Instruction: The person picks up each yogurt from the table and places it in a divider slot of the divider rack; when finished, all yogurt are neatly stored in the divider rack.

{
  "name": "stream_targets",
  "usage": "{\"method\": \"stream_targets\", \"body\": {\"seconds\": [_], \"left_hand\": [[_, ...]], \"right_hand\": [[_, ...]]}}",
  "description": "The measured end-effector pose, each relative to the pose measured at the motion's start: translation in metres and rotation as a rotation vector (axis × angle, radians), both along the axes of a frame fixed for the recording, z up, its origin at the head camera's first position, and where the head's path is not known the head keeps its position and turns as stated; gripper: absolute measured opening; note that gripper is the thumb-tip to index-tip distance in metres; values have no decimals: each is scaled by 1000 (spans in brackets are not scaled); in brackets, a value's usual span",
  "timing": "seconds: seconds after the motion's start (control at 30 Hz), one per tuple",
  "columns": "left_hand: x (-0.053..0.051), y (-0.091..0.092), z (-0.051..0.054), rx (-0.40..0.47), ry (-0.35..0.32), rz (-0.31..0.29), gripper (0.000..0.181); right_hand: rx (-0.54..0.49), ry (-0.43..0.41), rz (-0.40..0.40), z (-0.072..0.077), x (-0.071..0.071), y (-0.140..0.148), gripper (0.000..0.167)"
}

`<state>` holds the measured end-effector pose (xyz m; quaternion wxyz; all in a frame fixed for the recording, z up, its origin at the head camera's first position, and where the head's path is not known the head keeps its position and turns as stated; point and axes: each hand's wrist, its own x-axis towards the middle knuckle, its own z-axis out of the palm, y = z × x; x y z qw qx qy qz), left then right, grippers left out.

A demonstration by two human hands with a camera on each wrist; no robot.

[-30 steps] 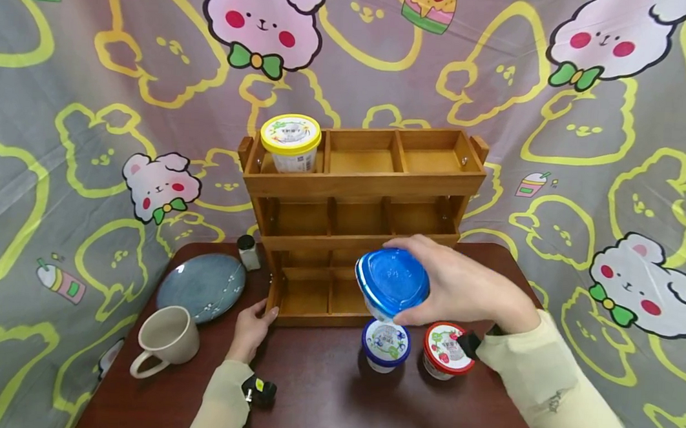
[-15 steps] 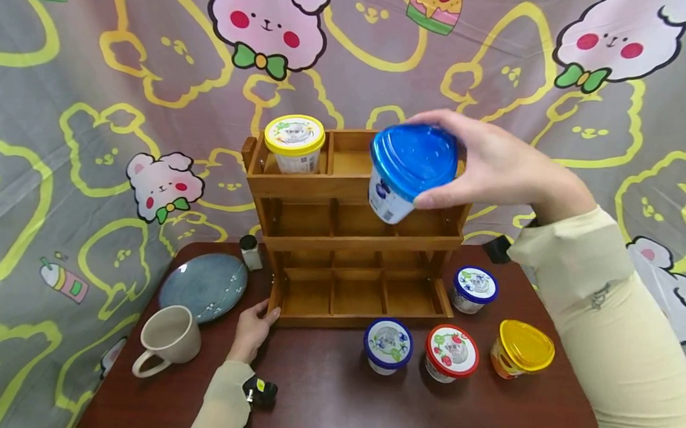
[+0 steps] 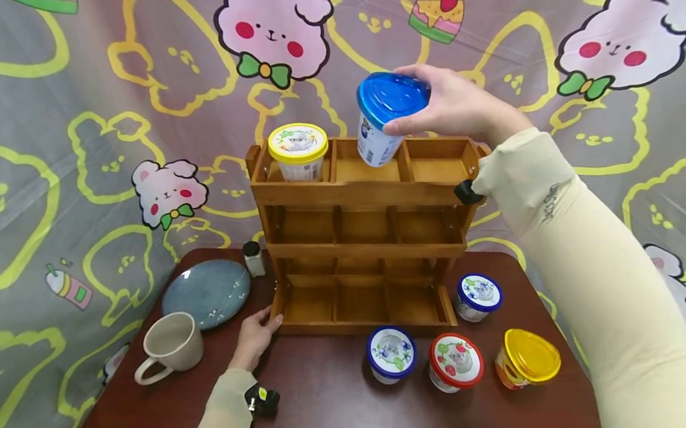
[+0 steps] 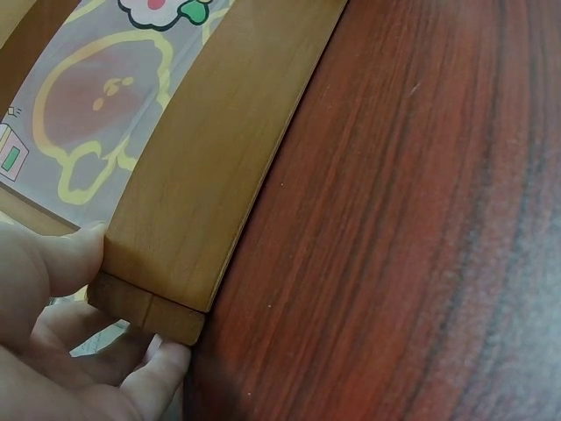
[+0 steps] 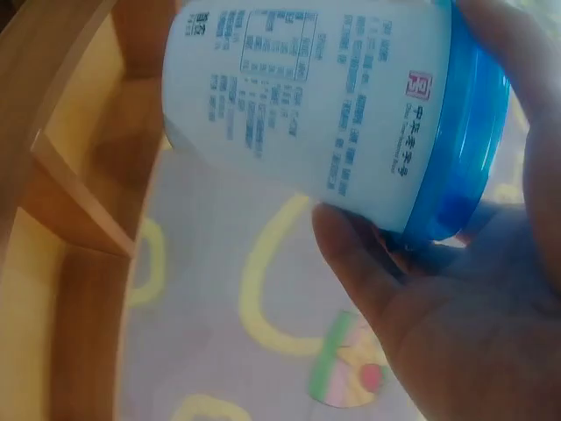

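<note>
The blue cup (image 3: 377, 115) is held up at the rack (image 3: 355, 194), over the middle compartment of its top tier; whether its base has dipped below the rim is hard to judge from this angle. It tilts slightly, lid toward the right hand (image 3: 456, 107). That hand pinches it from the right just at the lid, thumb on the near side, fingers round the far side, palm turned to the left. The right sleeve (image 3: 595, 285) runs in a long reach from the lower right, forward and up, the wrist raised above the top tier.

The left hand (image 3: 251, 342) stays low by the bench (image 3: 321, 400), its forearm pointing forward. Its thumb and fingers pinch the rack's lower left corner, the thumb against one side and fingertips at the end; some fingers are hidden. A yellow tub (image 3: 299, 152) sits in the top left compartment.
</note>
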<state>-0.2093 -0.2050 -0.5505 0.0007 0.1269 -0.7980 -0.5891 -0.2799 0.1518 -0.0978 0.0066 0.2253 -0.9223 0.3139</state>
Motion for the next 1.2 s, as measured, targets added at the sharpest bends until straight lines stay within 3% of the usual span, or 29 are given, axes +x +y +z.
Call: {"method": "stream_targets", "body": {"seconds": [0.2,0.43,0.67,1.2], "left_hand": [[1,0,1,-6,3,4,53],[1,2,2,-5,2,5,52],[0,2,2,-11,6,16,52],[2,3,3,-1,12,12,52]], "right_hand": [[10,-28,-2,-11,-22,-6,105],[17,-74,22,-31,-36,-4,102],[15,-92,44,-46,-43,-8,99],[-101,-116,98,-64,-48,-11,95]]}}
